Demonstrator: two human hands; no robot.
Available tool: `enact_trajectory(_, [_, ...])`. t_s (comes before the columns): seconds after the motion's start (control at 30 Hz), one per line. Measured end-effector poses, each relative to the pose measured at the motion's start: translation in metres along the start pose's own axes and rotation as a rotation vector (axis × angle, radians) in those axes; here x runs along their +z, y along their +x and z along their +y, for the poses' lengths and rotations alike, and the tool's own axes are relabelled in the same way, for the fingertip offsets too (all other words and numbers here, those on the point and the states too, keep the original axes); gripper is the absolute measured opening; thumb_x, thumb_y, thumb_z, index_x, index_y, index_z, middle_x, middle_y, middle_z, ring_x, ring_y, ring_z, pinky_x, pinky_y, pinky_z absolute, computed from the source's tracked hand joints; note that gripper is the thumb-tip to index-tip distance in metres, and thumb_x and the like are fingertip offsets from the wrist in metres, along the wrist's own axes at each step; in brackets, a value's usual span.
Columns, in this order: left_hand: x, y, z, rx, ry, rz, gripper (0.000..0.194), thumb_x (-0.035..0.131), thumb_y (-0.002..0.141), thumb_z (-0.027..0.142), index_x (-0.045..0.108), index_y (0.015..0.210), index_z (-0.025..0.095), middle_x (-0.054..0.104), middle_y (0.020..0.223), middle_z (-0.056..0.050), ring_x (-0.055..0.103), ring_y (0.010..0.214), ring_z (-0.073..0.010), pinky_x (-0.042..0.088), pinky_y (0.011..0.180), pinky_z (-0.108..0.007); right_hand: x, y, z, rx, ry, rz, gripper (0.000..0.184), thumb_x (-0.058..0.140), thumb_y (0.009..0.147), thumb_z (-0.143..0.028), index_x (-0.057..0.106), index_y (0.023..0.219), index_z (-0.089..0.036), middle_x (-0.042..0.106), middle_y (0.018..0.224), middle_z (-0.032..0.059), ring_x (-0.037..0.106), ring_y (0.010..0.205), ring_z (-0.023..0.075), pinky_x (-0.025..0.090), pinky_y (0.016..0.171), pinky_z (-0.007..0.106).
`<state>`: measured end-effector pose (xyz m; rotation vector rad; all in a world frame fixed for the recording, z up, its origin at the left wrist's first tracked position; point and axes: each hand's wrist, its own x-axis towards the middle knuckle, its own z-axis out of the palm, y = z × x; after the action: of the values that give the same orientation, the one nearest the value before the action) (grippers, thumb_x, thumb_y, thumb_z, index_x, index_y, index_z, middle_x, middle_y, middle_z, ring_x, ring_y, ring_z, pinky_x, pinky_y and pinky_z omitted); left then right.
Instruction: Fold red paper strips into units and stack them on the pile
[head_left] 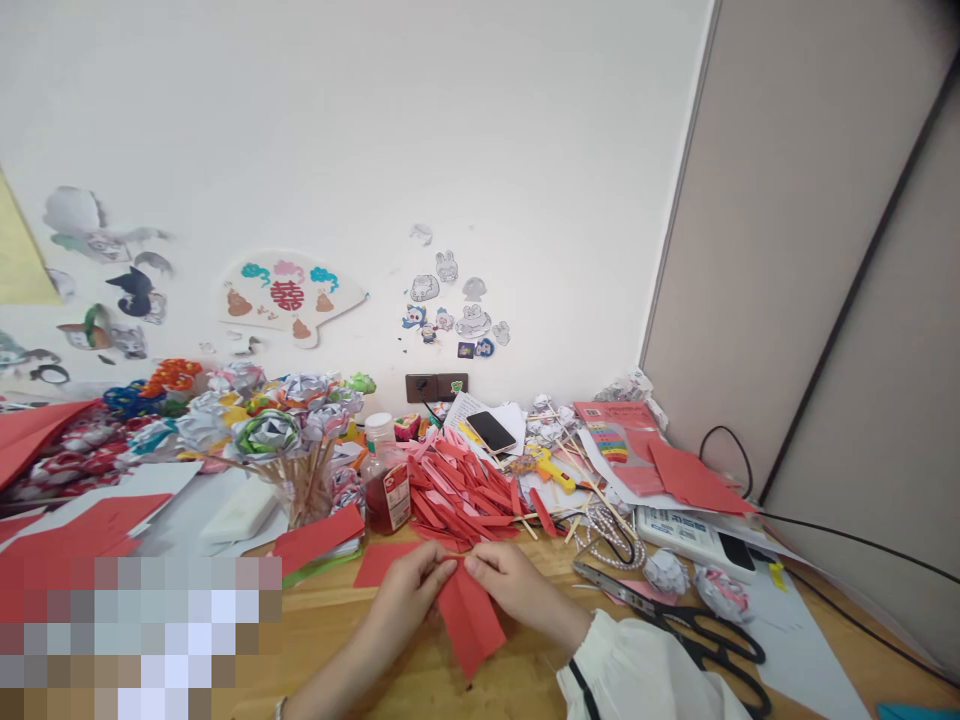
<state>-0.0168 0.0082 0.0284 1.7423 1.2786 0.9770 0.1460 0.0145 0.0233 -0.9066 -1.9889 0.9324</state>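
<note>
Both of my hands meet at the top end of a creased piece of red paper (471,622) near the table's front. My left hand (411,590) pinches its upper left edge between thumb and fingers. On the other side, my right hand (514,582) grips the upper right edge. The paper's lower part hangs down toward me in a point, with fold lines across it. Just beyond my fingers lies a heap of folded red paper strips (457,485). Another flat red sheet (382,565) lies on the table beside my left hand.
A bottle of red liquid (386,480) stands left of the strips. Large black-handled scissors (675,620) lie right of my right forearm. Behind are a phone (491,432), a yellow glue gun (553,470), a bead string (607,540) and paper flowers (274,432). The lower left is pixelated.
</note>
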Motion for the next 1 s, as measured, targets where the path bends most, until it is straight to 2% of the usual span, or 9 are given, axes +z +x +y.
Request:
enact_trajectory(0.1, [-0.001,0.002,-0.003,-0.019,-0.082,0.029,0.028,0.048,0.070,0.044,0.041,0.060,0.019,0.042,0.044,0.009,0.041,0.038,-0.0081,0.030,0.040,-0.019,-0.002,0.001,-0.001,0.016,-0.026,-0.009,0.027,0.043,0.080,-0.030,0.045,0.059,-0.014,0.037,0.055,-0.0052,0.033,0.052,0.0074,0.025,0.046,0.018])
enact_trajectory(0.3, [0.011,-0.002,-0.010,-0.200,-0.191,-0.243,0.032,0.052,0.064,0.047,0.036,0.061,0.020,0.051,0.035,0.007,0.044,0.028,-0.0086,0.033,0.031,-0.018,-0.003,0.003,0.007,0.062,-0.067,0.078,0.016,0.048,0.075,-0.023,0.054,0.063,-0.014,0.049,0.059,-0.0027,0.043,0.056,0.0093,0.031,0.051,0.019])
enact_trajectory(0.47, [0.006,0.003,-0.007,-0.146,-0.331,-0.092,0.038,0.053,0.062,0.052,0.032,0.058,0.021,0.055,0.037,0.006,0.050,0.031,-0.0106,0.037,0.034,-0.019,-0.006,0.008,0.017,0.097,0.035,0.218,0.015,0.054,0.071,-0.029,0.055,0.072,-0.014,0.055,0.066,0.0000,0.049,0.061,0.0121,0.036,0.054,0.021])
enact_trajectory(0.53, [0.001,0.004,-0.004,-0.157,-0.370,-0.034,0.039,0.054,0.060,0.053,0.033,0.058,0.020,0.056,0.040,0.005,0.053,0.034,-0.0114,0.040,0.037,-0.021,-0.006,0.011,0.023,0.158,0.175,0.188,0.019,0.053,0.071,-0.031,0.054,0.079,-0.013,0.055,0.063,0.0001,0.051,0.057,0.0123,0.037,0.049,0.021])
enact_trajectory(0.67, [-0.001,-0.003,0.007,-0.246,-0.295,-0.191,0.031,0.055,0.062,0.046,0.047,0.068,0.017,0.059,0.047,0.003,0.055,0.042,-0.0132,0.041,0.043,-0.023,-0.007,0.011,0.026,0.205,0.230,0.195,0.015,0.051,0.071,-0.026,0.054,0.078,-0.013,0.052,0.058,-0.0014,0.049,0.052,0.0112,0.037,0.049,0.021])
enact_trajectory(0.73, [0.002,-0.008,0.014,-0.189,-0.144,-0.318,0.022,0.059,0.060,0.034,0.054,0.067,0.013,0.061,0.055,0.001,0.057,0.052,-0.0143,0.041,0.049,-0.023,-0.008,0.009,0.021,0.130,0.133,0.230,0.012,0.054,0.066,-0.019,0.056,0.076,-0.014,0.054,0.066,-0.0003,0.049,0.060,0.0116,0.038,0.055,0.022])
enact_trajectory(0.77, [0.003,-0.010,0.017,-0.130,-0.093,-0.318,0.018,0.061,0.059,0.029,0.057,0.066,0.013,0.063,0.062,0.000,0.057,0.060,-0.0153,0.041,0.054,-0.023,-0.008,0.007,0.016,0.088,0.114,0.165,0.012,0.054,0.066,-0.017,0.057,0.077,-0.015,0.055,0.070,-0.0002,0.049,0.063,0.0120,0.037,0.057,0.021])
enact_trajectory(0.87, [0.005,-0.012,0.019,-0.038,-0.048,-0.276,0.022,0.055,0.065,0.030,0.061,0.077,0.012,0.065,0.075,-0.001,0.055,0.070,-0.0164,0.041,0.064,-0.024,-0.007,0.002,0.004,0.054,0.116,-0.001,0.014,0.053,0.064,-0.013,0.058,0.077,-0.016,0.054,0.068,-0.0023,0.047,0.063,0.0110,0.036,0.057,0.020])
enact_trajectory(1.0, [0.004,-0.007,0.015,0.000,-0.039,-0.179,0.026,0.048,0.070,0.034,0.061,0.072,0.011,0.064,0.069,-0.003,0.055,0.066,-0.0168,0.041,0.061,-0.024,-0.004,0.001,-0.004,0.109,0.327,0.027,0.018,0.055,0.070,-0.027,0.056,0.084,-0.016,0.051,0.063,-0.0023,0.046,0.057,0.0101,0.035,0.053,0.020])
